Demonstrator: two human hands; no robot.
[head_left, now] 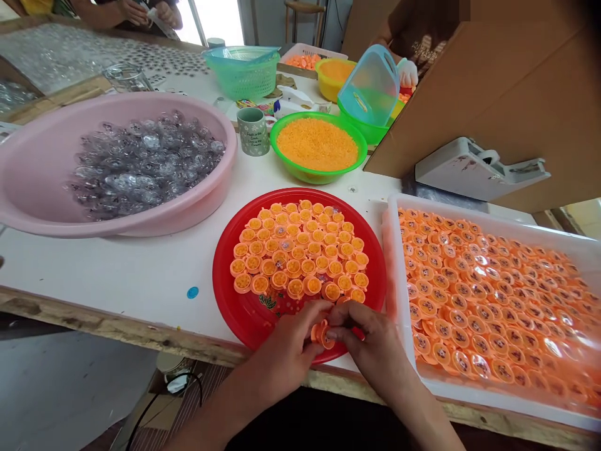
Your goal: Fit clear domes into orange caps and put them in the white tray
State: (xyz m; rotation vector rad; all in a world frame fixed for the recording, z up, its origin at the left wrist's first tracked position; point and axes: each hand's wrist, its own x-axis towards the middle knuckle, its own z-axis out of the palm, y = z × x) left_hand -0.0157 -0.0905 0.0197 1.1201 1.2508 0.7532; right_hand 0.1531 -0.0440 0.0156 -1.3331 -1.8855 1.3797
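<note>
Both my hands meet over the near rim of a red plate [235,294] and pinch one small orange cap [322,333] between their fingertips. My left hand [286,354] grips it from the left, my right hand [375,347] from the right. On the plate lie several orange caps [300,254] filled with orange beads, packed in rows. A white tray [393,263] at the right holds several closed orange pieces with clear lids.
A pink basin [28,181] of clear lids sits at the left. A green bowl [319,174] of orange beads and a mug [253,130] stand behind the plate. A cardboard box [507,88] and other people's hands are at the back.
</note>
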